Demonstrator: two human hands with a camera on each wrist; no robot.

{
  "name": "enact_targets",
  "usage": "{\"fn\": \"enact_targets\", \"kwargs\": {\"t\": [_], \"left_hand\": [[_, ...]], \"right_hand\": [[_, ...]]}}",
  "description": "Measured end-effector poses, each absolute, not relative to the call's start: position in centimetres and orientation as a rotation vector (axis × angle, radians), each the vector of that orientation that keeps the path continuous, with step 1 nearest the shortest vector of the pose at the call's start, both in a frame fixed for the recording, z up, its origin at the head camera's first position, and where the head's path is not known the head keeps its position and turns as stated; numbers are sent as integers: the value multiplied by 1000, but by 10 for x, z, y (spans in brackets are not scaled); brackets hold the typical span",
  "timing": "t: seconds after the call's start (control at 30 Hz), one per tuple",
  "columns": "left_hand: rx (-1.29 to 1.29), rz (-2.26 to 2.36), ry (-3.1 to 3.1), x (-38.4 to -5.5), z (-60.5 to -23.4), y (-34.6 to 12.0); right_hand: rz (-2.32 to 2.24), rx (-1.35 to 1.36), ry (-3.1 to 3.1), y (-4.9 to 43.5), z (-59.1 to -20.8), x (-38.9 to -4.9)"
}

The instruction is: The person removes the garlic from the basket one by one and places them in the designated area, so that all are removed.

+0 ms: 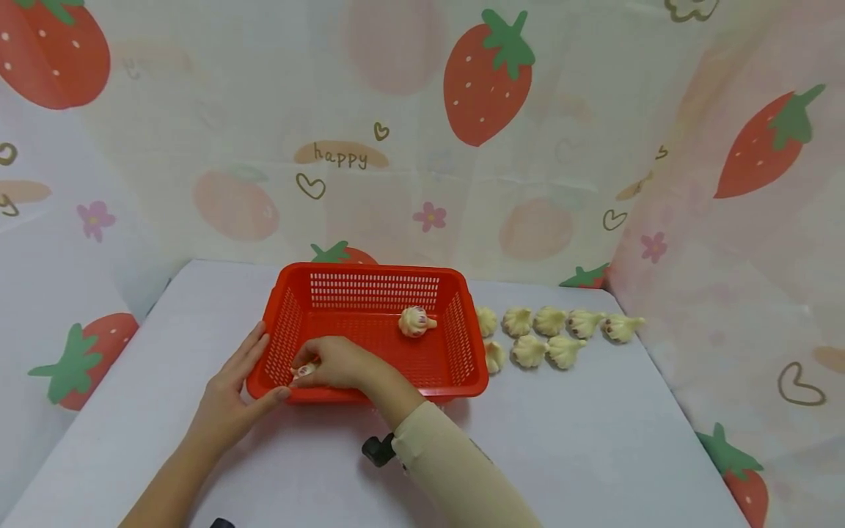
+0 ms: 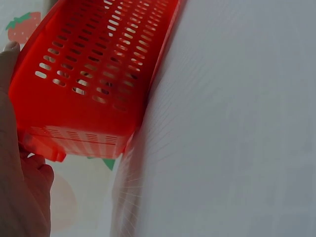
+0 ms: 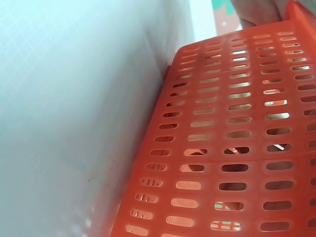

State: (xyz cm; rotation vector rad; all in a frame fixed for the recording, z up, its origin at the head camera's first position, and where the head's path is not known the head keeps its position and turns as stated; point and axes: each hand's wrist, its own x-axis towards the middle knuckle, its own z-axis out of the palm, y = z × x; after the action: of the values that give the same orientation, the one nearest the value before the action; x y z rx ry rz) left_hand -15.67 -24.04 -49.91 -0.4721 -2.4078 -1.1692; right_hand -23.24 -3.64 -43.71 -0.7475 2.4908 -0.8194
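Observation:
A red plastic basket (image 1: 350,326) with slotted walls stands on the white-covered table. Inside its front left corner, my right hand (image 1: 339,361) pinches a garlic bulb (image 1: 305,370) between thumb and fingers. Another garlic bulb (image 1: 414,323) lies in the basket toward the back right, stem pointing right. My left hand (image 1: 227,400) rests against the front left corner, fingers stretched along the left side and thumb at the front rim. In the left wrist view, that hand (image 2: 19,163) touches the basket's end. The right wrist view shows mostly the slotted front wall (image 3: 237,133), hiding the grasp.
Several more garlic bulbs (image 1: 548,320) lie in two rows to the right of the basket, the nearest partly hidden by its wall. A strawberry-print cloth (image 1: 422,183) hangs behind and at both sides. A black object (image 1: 378,450) shows beside the right sleeve.

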Motion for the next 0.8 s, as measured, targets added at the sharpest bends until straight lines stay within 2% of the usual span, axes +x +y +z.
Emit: {"fn": "enact_targets", "kwargs": {"t": [0.8], "left_hand": [[-450, -1186, -2438, -156, -499, -241]], "right_hand": [[-868, -670, 2466, -35, -433, -232]]}}
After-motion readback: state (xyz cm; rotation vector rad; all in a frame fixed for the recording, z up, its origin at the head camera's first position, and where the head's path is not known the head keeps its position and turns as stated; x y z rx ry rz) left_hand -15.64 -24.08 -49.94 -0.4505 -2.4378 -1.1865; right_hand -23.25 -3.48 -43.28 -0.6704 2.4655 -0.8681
